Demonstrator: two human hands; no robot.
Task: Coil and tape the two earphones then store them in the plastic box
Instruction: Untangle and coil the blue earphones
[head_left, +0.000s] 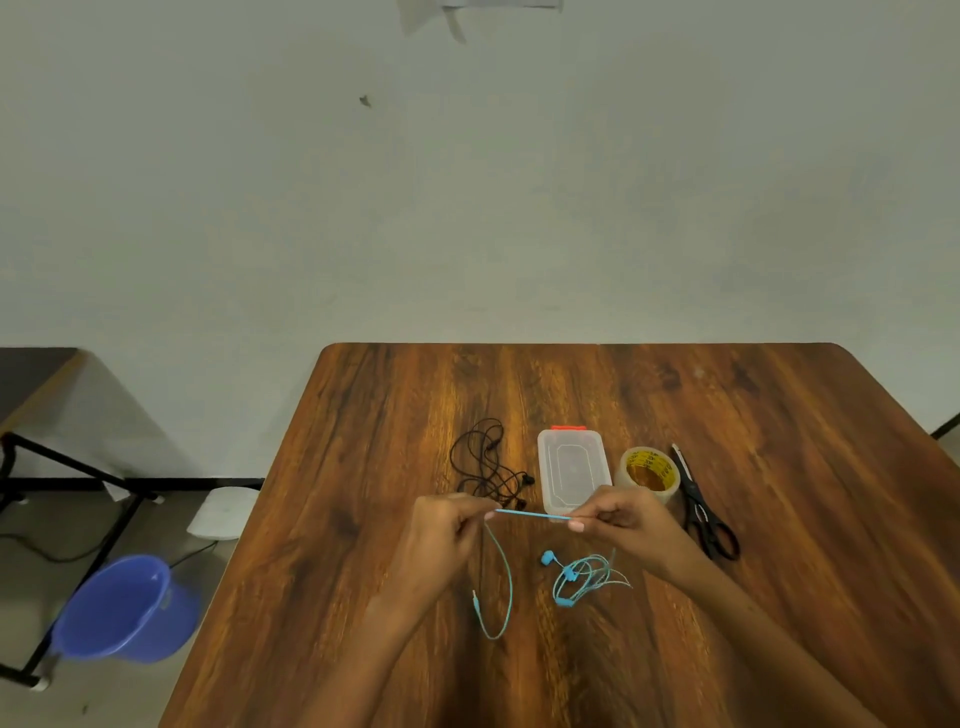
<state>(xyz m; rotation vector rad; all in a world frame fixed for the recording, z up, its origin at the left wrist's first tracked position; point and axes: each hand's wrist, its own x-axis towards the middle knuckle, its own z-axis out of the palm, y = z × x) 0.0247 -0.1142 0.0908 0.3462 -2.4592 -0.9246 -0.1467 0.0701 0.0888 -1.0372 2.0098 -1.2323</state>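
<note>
Cable of the blue earphone (530, 515) is stretched taut, pinched between left hand (447, 525) and right hand (628, 519). It looks light, limp and tangle-prone; best gripped near the plug end for coiling.

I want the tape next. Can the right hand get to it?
Probably yes. The tape sits just beyond the right hand with nothing between them, but that hand is pinching the blue earphone wire and must let go first.

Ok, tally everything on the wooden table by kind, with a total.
Earphones: 2, the blue earphone stretched between the left hand and right hand, and the black earphone
Plastic box: 1
Tape roll: 1
Scissors: 1
Total: 5
</note>
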